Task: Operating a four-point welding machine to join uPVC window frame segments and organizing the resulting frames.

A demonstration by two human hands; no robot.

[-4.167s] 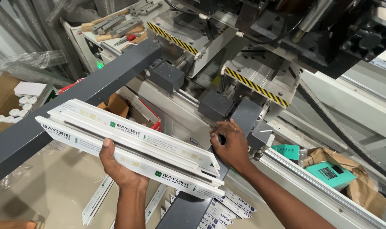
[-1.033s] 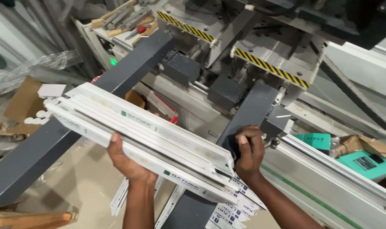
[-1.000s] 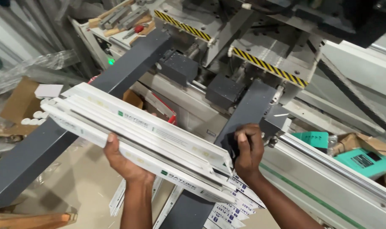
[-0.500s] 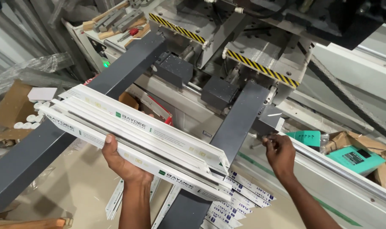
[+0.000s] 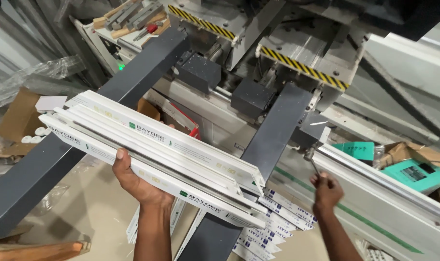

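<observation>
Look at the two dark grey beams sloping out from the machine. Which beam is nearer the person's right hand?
The shorter right-hand beam, beside the right hand. The other beam runs away to the left, behind the white profiles.

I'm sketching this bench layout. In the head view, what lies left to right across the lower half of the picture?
Cardboard sheet → left hand holding the bundle of white plastic profiles from below → right hand at a thin metal lever → teal boxes by the long white rail.

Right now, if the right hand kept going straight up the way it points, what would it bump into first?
Probably the small metal lever that the right hand grips or touches, then the dark grey machine block above; depth is unclear.
</observation>
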